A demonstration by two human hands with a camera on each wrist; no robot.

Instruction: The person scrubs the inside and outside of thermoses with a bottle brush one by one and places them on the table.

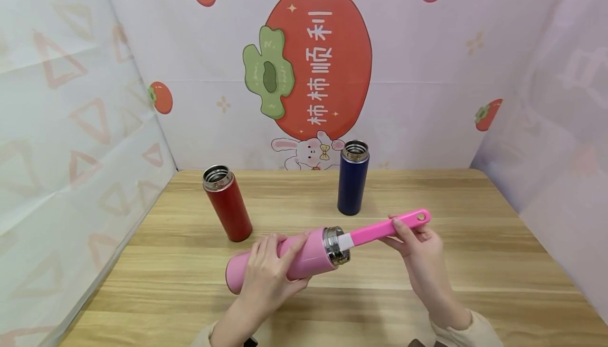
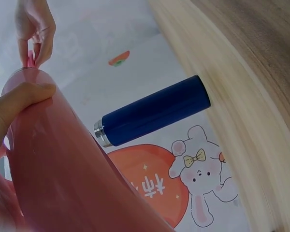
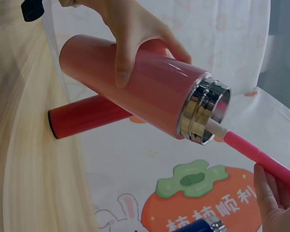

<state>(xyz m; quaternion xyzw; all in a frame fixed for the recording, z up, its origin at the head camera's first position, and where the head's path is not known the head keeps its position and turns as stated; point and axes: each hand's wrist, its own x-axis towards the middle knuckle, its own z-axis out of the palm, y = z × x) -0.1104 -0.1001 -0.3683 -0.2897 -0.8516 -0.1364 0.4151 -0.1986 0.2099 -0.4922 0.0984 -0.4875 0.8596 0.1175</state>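
Observation:
Tilted on its side, a pink thermos bottle [image 1: 313,256] is gripped around its body by my left hand [image 1: 267,272]. Its bare steel mouth [image 3: 203,110] points to the right. Between thumb and fingers, my right hand [image 1: 423,254] pinches the bright pink handle of a bottle brush [image 1: 375,232]. The brush's pale neck [image 3: 215,127] enters the bottle mouth, and its head is hidden inside. In the left wrist view, the pink bottle [image 2: 63,159] fills the lower left, with the right hand [image 2: 36,29] beyond it.
A red thermos bottle [image 1: 230,209] without a lid stands at the left of the wooden table [image 1: 427,194]. Behind the hands stands an open dark blue one [image 1: 352,180]. Printed cloth [image 1: 418,46] hangs at the back and along both sides.

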